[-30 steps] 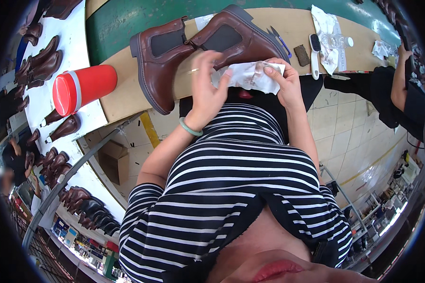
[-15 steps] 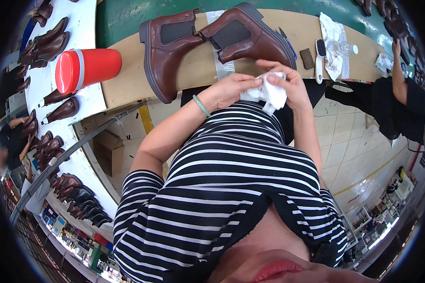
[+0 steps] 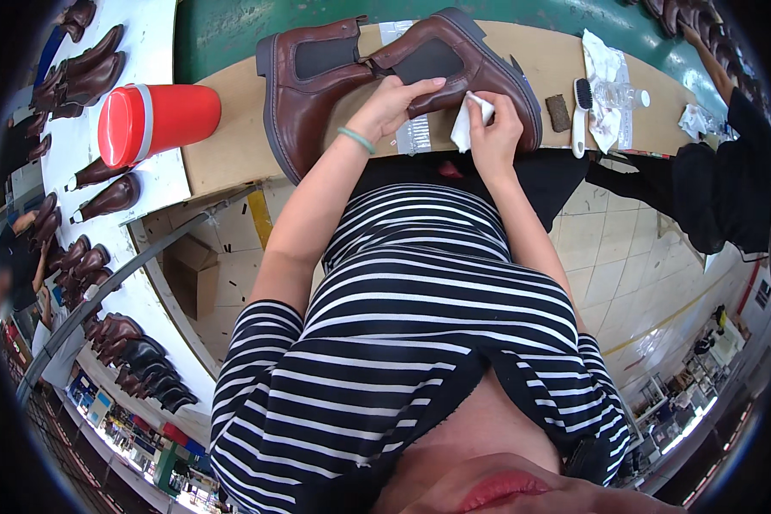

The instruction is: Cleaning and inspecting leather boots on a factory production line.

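Two brown ankle boots with dark elastic side panels lie on the bench in front of me. My left hand (image 3: 391, 108) is at the shaft opening of the right boot (image 3: 510, 90), thumb laid along its edge and the other fingers partly hidden. In my right hand (image 3: 498, 135) a folded white cloth (image 3: 463, 128) is pinched, pressed to that boot's upper. The left boot (image 3: 301, 116) lies beside it, toe pointing toward me, with neither hand on it.
A red lidded jug (image 3: 167, 124) stands to the left. Right of the boots lie a brown block (image 3: 558, 112), a white-handled brush (image 3: 579, 120), a crumpled white cloth (image 3: 604, 64) and a clear bottle (image 3: 617, 92). More shoes (image 3: 111, 199) line the white table at left; a co-worker's arm (image 3: 707, 64) reaches in at right.
Both hands have moved forward from near my body to the right boot. The cloth, held between both hands before, is now in my right hand alone against the leather.
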Action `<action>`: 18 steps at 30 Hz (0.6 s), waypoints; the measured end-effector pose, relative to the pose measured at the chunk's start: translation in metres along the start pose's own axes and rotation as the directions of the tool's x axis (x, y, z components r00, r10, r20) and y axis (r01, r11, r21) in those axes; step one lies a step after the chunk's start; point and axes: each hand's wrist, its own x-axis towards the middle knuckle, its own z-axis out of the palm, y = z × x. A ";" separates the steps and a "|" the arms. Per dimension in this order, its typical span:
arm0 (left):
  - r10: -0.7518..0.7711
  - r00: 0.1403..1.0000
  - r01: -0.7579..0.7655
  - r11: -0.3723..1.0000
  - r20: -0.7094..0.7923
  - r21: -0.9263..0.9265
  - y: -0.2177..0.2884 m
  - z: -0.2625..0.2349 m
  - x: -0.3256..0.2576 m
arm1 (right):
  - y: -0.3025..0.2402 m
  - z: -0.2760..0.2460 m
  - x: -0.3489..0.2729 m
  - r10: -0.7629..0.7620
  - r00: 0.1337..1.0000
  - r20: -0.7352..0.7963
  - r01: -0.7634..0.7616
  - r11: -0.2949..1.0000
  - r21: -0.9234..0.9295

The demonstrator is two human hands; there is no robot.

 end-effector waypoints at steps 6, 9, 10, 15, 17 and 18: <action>-0.012 1.000 0.011 0.989 -0.001 -0.148 -0.008 0.000 0.017 | -0.005 0.028 -0.015 -0.097 0.990 0.104 0.107 0.990 -0.096; 0.058 0.996 -0.066 0.988 -0.061 -0.139 -0.009 0.008 0.015 | 0.000 0.015 -0.003 -0.154 0.988 -0.011 0.144 0.943 -0.301; 0.101 0.990 -0.112 0.987 -0.095 -0.119 -0.010 0.010 0.015 | 0.007 0.012 0.002 -0.119 0.989 -0.093 0.082 0.940 -0.331; 0.107 0.988 -0.121 0.983 -0.107 -0.136 -0.017 0.010 0.026 | -0.008 0.032 -0.011 -0.147 0.986 0.084 0.161 0.969 -0.186; 0.061 0.993 -0.074 0.988 -0.103 -0.135 -0.017 0.006 0.027 | -0.003 0.022 -0.006 -0.137 0.987 0.082 0.152 0.961 -0.233; 0.065 0.993 -0.078 0.988 -0.103 -0.135 -0.015 0.007 0.026 | 0.000 0.016 -0.001 -0.130 0.988 0.079 0.147 0.950 -0.275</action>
